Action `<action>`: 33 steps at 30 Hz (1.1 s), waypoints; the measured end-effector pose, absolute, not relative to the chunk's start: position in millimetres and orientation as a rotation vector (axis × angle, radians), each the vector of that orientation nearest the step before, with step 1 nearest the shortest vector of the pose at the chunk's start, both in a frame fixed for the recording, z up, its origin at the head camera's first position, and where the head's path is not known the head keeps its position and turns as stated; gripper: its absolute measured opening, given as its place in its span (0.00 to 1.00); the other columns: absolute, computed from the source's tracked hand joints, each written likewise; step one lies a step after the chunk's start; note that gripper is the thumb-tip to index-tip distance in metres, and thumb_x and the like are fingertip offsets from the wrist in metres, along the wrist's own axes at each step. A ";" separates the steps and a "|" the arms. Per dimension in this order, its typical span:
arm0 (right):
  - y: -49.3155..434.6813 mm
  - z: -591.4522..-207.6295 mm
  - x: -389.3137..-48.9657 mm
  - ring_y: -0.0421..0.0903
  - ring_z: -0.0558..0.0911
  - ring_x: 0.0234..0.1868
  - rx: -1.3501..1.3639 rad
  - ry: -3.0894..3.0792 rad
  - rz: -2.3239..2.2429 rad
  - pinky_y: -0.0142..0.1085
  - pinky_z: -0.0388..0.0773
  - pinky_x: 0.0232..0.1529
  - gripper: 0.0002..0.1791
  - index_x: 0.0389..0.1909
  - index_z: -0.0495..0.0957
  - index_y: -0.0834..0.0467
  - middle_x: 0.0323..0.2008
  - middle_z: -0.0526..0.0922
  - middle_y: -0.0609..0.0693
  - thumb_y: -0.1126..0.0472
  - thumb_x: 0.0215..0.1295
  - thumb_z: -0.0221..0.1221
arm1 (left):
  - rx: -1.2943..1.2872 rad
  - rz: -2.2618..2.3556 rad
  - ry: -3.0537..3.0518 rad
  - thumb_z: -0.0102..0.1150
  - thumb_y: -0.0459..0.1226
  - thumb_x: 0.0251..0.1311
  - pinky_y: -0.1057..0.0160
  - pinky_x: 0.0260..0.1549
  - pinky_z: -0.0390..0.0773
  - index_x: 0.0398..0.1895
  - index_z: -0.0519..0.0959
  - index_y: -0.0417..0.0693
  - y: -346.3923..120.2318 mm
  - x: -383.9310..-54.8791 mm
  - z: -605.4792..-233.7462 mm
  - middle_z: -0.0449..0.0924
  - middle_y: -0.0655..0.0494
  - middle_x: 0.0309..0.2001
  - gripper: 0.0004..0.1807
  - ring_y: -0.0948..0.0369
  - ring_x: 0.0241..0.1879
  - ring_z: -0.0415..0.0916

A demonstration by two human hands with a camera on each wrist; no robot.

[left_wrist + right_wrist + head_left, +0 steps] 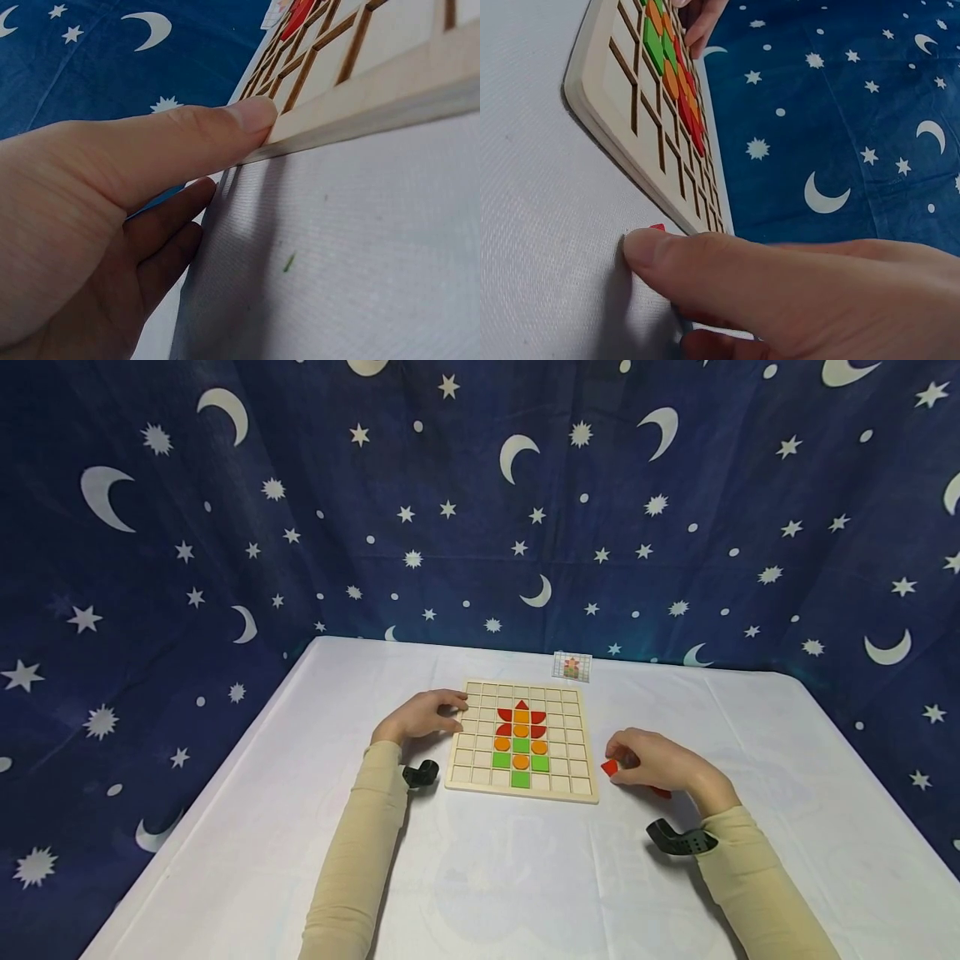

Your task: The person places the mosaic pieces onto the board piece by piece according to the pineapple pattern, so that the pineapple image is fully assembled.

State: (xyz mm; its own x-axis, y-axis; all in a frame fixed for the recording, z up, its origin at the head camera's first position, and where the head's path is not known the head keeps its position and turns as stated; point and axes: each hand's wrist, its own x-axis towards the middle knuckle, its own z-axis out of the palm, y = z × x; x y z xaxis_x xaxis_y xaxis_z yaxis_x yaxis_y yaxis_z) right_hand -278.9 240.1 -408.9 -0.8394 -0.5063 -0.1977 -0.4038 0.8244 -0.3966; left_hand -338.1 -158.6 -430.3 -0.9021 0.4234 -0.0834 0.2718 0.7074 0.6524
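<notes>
My left hand (427,714) rests at the left edge of a wooden grid board (568,783), its thumb (251,116) on the frame's rim. Off the board's right side, my right hand (660,760) pinches a small red tile (610,767) between thumb and fingers; in the right wrist view the thumb hides most of that tile. Another red tile (662,792) shows partly from under this hand. On the board, red, orange and green tiles form a flower-like figure, with a red triangle (522,704) at its top and a green square (521,779) at its bottom.
A small pattern card (572,667) with a similar coloured figure lies behind the board. The white-covered table (510,877) ends at a dark blue curtain (480,510) with moons and stars. Each wrist wears a black camera mount (678,839).
</notes>
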 end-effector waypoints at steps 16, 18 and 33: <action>214.9 -403.3 -263.5 0.41 0.71 0.30 -0.928 2.762 -0.556 0.32 0.70 0.30 0.10 0.35 0.77 0.54 0.29 0.73 0.44 0.58 0.57 0.68 | 0.569 0.961 2.694 0.69 0.39 0.58 0.53 0.70 0.58 0.58 0.79 0.46 -158.1 -339.2 -430.6 0.67 0.56 0.70 0.24 0.54 0.72 0.57; 200.6 -404.5 -256.7 0.39 0.70 0.30 -1.004 2.748 -0.550 0.31 0.69 0.29 0.10 0.35 0.76 0.53 0.29 0.72 0.43 0.56 0.58 0.68 | 0.560 0.960 2.692 0.69 0.39 0.58 0.54 0.70 0.58 0.59 0.79 0.46 -157.9 -339.2 -430.5 0.67 0.56 0.70 0.24 0.55 0.72 0.57; 150.9 -417.5 -247.1 0.36 0.69 0.29 -1.170 2.850 -0.440 0.29 0.69 0.28 0.11 0.36 0.77 0.50 0.31 0.71 0.40 0.52 0.59 0.68 | 0.546 0.977 2.690 0.69 0.39 0.57 0.54 0.70 0.58 0.58 0.79 0.46 -157.4 -338.5 -431.3 0.67 0.57 0.69 0.24 0.55 0.72 0.57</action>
